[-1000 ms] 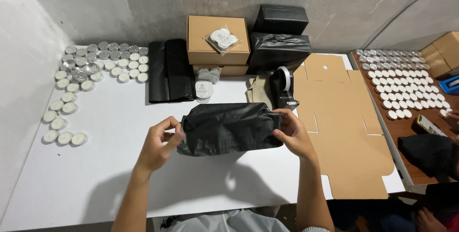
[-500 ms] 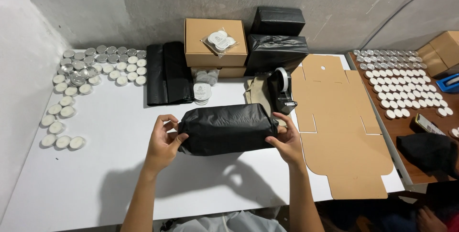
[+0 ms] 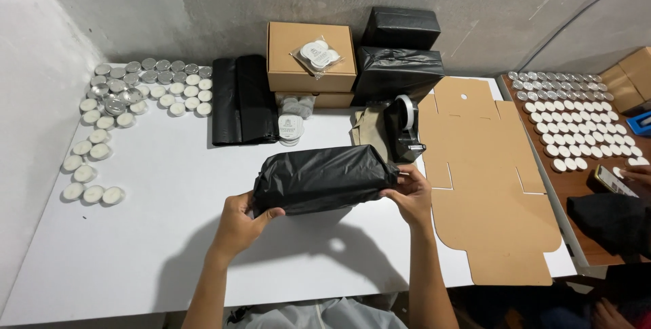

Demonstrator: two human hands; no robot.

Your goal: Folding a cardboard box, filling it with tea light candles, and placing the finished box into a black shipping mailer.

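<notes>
Tealight candles (image 3: 129, 102) cluster at the far left of the white counter (image 3: 135, 248), out of the working space, and a folded stack of black bags (image 3: 243, 98) lies just right of them within reach. The left hand (image 3: 239, 224) closes its grip on one end of the black wrapped parcel (image 3: 324, 178), and the right hand (image 3: 409, 197) clamps the other end, so the parcel sits level just above the counter's middle. What it contains is hidden by the plastic. A tape dispenser (image 3: 403, 129) stands behind it, partly covered, and a flat cardboard blank (image 3: 488, 180) lies unfolded to the right.
</notes>
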